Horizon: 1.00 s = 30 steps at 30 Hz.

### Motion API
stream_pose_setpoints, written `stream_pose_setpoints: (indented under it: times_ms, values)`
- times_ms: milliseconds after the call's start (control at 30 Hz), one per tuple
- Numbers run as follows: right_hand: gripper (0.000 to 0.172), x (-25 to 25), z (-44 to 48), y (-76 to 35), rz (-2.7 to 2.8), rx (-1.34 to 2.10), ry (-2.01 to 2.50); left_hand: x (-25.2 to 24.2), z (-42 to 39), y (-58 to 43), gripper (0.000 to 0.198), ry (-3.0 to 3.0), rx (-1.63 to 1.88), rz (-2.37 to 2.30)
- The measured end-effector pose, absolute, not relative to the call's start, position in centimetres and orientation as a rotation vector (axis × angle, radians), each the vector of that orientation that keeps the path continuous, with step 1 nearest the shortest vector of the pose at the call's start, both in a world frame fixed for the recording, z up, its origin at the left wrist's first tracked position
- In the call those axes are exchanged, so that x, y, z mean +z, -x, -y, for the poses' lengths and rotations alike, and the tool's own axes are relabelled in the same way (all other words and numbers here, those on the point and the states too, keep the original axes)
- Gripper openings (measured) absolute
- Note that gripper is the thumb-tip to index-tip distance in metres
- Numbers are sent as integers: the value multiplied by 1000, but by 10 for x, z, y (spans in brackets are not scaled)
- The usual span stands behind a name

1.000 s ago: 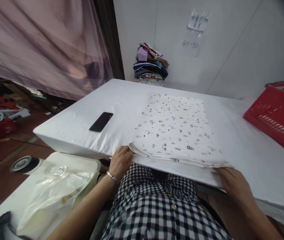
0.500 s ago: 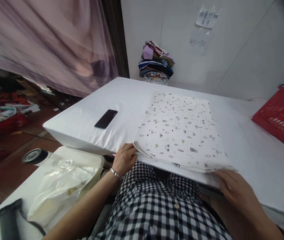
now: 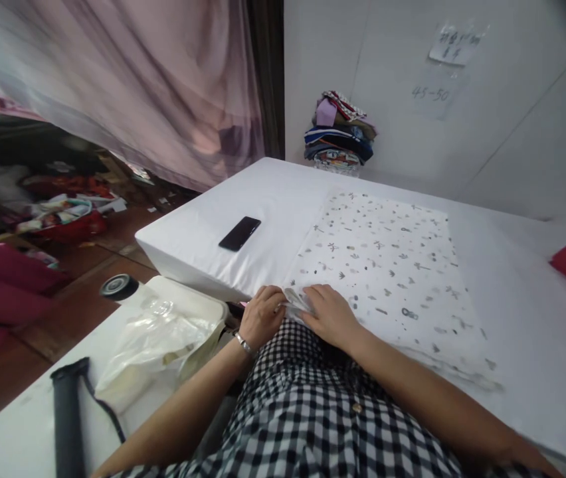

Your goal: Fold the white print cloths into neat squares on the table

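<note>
the left hand [image 3: 264, 315] pinches the patterned cloth [image 3: 387, 265] at its near left corner; the right hand [image 3: 331, 315] touches it alongside, whether gripping one cannot tell

A single camera, worn on the person's head, looks forward and down — over the black-and-white checked cloth garment [image 3: 307, 425] along the bottom edge. The bare left hand [image 3: 263, 315] and bare right hand [image 3: 331, 317] sit close, just below the middle; beyond them the view runs across the white cloth-covered table [image 3: 273, 199] to the pale grey wall [image 3: 402, 146]. The upper right corner is dark — hard to make out.
</note>
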State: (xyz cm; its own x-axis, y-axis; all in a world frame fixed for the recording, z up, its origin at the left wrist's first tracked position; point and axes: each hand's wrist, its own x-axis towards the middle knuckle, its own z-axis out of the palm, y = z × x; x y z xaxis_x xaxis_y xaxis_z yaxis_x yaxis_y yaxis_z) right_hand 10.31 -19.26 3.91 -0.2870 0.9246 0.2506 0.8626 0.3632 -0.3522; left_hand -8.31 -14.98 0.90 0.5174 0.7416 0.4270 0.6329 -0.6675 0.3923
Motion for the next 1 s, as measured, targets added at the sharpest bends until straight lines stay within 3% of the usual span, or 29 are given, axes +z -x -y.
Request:
stream_pose_setpoints:
  times_ms: [167,333,633,833,1000]
  values:
    - [16,31,171,-101,2235,356,1505,3,150,88,19,-2547,858,-1148]
    - [19,39,168,-107,2032,349,1530,0,151,91,21,-2524,876,-1123]
    - [24,26,174,-85,2421,199,1576,-3,159,92,21,-2384,968,-1143]
    - [37,28,172,-87,2373,194,1554,2,169,88,14,-1909,985,-1327]
    - [29,25,171,-86,2375,188,1485,8,170,87,26,-1811,768,-1511]
